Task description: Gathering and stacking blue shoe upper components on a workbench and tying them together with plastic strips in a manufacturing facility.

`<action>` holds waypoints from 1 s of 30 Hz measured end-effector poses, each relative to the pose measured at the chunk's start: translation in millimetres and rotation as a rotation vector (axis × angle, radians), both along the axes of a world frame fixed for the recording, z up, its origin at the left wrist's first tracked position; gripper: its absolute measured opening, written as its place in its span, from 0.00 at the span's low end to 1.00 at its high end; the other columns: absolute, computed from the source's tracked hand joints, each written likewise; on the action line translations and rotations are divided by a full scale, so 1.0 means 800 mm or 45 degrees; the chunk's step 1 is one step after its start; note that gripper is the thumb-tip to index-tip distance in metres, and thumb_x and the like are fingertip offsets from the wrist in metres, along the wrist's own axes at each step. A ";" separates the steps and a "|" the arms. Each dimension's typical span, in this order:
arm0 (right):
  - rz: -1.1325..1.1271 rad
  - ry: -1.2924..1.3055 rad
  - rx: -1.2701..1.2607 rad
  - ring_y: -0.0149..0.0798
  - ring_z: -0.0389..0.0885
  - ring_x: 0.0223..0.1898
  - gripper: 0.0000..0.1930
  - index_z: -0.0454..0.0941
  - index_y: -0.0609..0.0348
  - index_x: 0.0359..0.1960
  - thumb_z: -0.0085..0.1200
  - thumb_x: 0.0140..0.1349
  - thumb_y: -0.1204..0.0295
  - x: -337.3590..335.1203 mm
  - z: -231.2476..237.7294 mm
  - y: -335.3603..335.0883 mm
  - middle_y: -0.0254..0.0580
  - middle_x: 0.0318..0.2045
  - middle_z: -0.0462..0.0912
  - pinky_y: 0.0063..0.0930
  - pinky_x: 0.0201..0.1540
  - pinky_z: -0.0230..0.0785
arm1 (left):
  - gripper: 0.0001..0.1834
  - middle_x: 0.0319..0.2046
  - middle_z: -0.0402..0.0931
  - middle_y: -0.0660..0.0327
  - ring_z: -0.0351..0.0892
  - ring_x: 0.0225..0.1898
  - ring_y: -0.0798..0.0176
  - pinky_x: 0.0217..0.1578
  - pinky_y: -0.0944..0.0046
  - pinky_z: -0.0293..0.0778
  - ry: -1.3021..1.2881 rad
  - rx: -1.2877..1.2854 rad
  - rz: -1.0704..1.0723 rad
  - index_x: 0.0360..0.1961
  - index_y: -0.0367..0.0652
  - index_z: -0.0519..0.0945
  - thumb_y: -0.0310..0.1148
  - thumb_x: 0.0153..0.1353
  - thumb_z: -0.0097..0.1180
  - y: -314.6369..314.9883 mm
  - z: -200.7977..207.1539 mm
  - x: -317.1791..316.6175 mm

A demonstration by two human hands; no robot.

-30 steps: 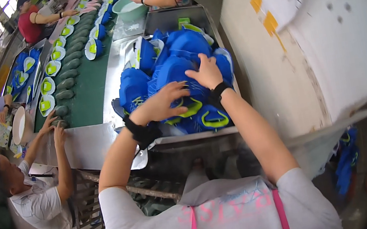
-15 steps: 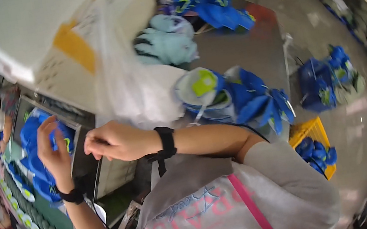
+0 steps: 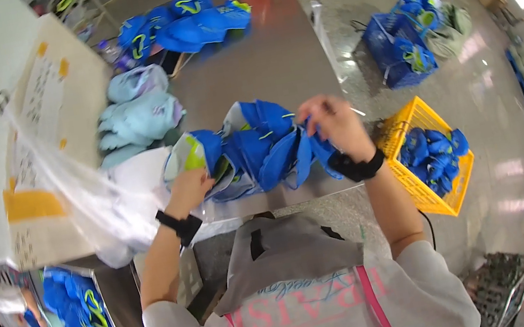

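A row of nested blue caps with pale linings and lime-green marks lies along the near edge of the metal table. At its left end, my left hand is closed on the rim of a cap with a lime-green patch inside. My right hand is at the row's right end, above blue flaps. Its fingers are bent and slightly blurred, and whether they grip a cap cannot be told. Both wrists wear black bands.
On the metal table lie pale blue caps, more blue caps and a bottle. A large white box with plastic film flanks its left. A yellow crate and blue basket hold blue items at right.
My view has swung right. Both hands have moved from beside the box at the left to the row of caps, where they are now apart, one at each end.
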State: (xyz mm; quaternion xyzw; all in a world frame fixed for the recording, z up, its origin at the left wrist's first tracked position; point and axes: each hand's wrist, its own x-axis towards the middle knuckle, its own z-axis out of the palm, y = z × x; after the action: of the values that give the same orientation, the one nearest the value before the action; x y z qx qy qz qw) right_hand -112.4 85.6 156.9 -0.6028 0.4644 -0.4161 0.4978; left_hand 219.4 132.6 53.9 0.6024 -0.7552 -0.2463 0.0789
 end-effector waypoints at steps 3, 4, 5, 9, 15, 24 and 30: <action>-0.457 0.262 -0.070 0.24 0.72 0.19 0.09 0.76 0.64 0.34 0.43 0.61 0.73 -0.119 -0.067 -0.075 0.37 0.23 0.77 0.19 0.21 0.63 | 0.14 0.20 0.74 0.51 0.75 0.25 0.48 0.25 0.56 0.67 0.194 0.106 0.005 0.21 0.38 0.73 0.39 0.55 0.52 0.001 0.013 -0.010; -0.471 0.505 -0.004 0.25 0.73 0.19 0.11 0.76 0.65 0.35 0.45 0.60 0.69 -0.153 -0.088 -0.096 0.42 0.21 0.77 0.22 0.20 0.63 | 0.15 0.20 0.74 0.50 0.75 0.25 0.47 0.24 0.56 0.67 0.345 0.160 0.115 0.20 0.37 0.73 0.37 0.56 0.51 -0.002 0.016 -0.010; -0.419 0.757 0.124 0.37 0.78 0.23 0.13 0.76 0.66 0.33 0.49 0.56 0.67 -0.178 -0.112 -0.115 0.51 0.21 0.77 0.31 0.25 0.67 | 0.15 0.20 0.74 0.50 0.75 0.25 0.47 0.24 0.56 0.67 0.359 0.165 0.102 0.20 0.37 0.73 0.37 0.56 0.51 -0.004 0.012 -0.009; -0.033 1.022 -0.031 0.42 0.76 0.24 0.09 0.76 0.63 0.33 0.50 0.51 0.72 -0.225 -0.235 -0.148 0.49 0.23 0.76 0.32 0.26 0.67 | 0.13 0.20 0.74 0.49 0.75 0.24 0.47 0.25 0.58 0.68 0.461 0.053 0.273 0.23 0.35 0.72 0.34 0.59 0.48 0.000 -0.001 -0.024; -0.004 0.669 0.370 0.39 0.78 0.21 0.09 0.76 0.62 0.32 0.51 0.52 0.71 -0.228 -0.320 -0.154 0.49 0.21 0.78 0.32 0.26 0.68 | 0.09 0.21 0.74 0.51 0.75 0.22 0.52 0.23 0.60 0.68 0.202 -0.096 0.707 0.29 0.35 0.75 0.31 0.58 0.48 0.017 0.020 -0.073; 0.053 -0.226 1.086 0.25 0.63 0.13 0.06 0.71 0.49 0.27 0.51 0.58 0.65 -0.220 -0.323 -0.166 0.27 0.15 0.67 0.18 0.14 0.54 | 0.05 0.33 0.77 0.55 0.77 0.33 0.58 0.37 0.63 0.72 0.590 -0.540 1.297 0.29 0.36 0.77 0.25 0.52 0.50 0.124 0.057 -0.270; 0.500 -0.302 0.995 0.23 0.59 0.13 0.09 0.72 0.46 0.29 0.42 0.62 0.60 -0.224 -0.344 -0.181 0.23 0.18 0.70 0.19 0.18 0.56 | 0.09 0.39 0.76 0.60 0.75 0.40 0.66 0.42 0.67 0.70 1.188 -0.571 1.766 0.37 0.39 0.78 0.29 0.60 0.46 0.265 0.087 -0.371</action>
State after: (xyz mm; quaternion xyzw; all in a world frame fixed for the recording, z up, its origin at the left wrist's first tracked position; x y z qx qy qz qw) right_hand -292.0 -59.5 -118.3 -0.3944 0.4033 -0.1732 0.8073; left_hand -77.3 344.3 123.4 0.7347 -0.1382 -0.2095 0.6302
